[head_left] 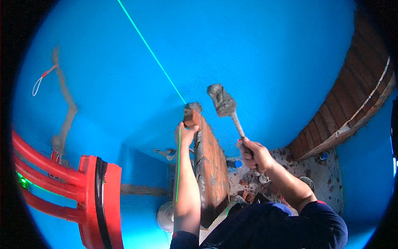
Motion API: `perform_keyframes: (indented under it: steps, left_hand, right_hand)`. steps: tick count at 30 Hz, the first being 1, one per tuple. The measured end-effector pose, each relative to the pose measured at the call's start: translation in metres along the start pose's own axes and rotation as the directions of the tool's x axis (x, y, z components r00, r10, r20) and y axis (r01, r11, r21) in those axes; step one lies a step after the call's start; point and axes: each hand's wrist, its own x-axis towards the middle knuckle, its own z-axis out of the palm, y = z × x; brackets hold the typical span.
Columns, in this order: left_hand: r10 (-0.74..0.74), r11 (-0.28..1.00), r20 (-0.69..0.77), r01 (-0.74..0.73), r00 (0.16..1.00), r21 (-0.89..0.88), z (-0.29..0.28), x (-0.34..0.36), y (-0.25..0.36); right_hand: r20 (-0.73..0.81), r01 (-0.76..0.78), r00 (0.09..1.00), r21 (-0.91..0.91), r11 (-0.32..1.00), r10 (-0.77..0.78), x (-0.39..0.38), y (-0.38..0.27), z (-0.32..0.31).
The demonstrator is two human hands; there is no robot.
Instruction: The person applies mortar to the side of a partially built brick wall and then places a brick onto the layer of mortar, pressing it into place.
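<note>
At the top of a narrow brick wall (214,174), my left hand (186,133) is closed on a red brick (191,118). Grey mortar (193,106) shows at the brick's far end, close to the blue wall. Up and to the right, my right hand (256,156) grips the handle of a trowel (224,102). Wet grey mortar covers the trowel's blade, which is held in the air apart from the brick.
A red plastic chair or stool (85,186) stands at left. Another brick structure (327,118) curves along the right. Brick pieces (247,195) litter the floor below. A green laser line (153,54) crosses the blue wall (269,54). Left, a cable loop (36,88) sticks out.
</note>
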Motion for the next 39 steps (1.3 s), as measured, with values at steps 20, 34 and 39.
perform_keyframes:
  steps: [20,34,39]
  left_hand:
    - [0.119,0.965,0.155,-0.151,0.981,0.216,-0.094,-0.035,0.032]
    - [-0.118,0.993,0.265,0.115,0.957,0.026,0.007,-0.162,0.163]
    - [0.097,0.958,0.304,-0.007,0.948,-0.286,0.035,-0.212,0.172]
  right_hand:
    - [-0.81,-0.295,0.024,-0.566,0.77,-0.586,-0.297,0.17,-0.232]
    - [-0.796,-0.289,0.445,-0.561,0.776,-0.41,-0.215,0.039,-0.248]
    - [-0.3,-0.108,0.918,-0.818,0.565,-0.26,-0.129,-0.058,-0.127]
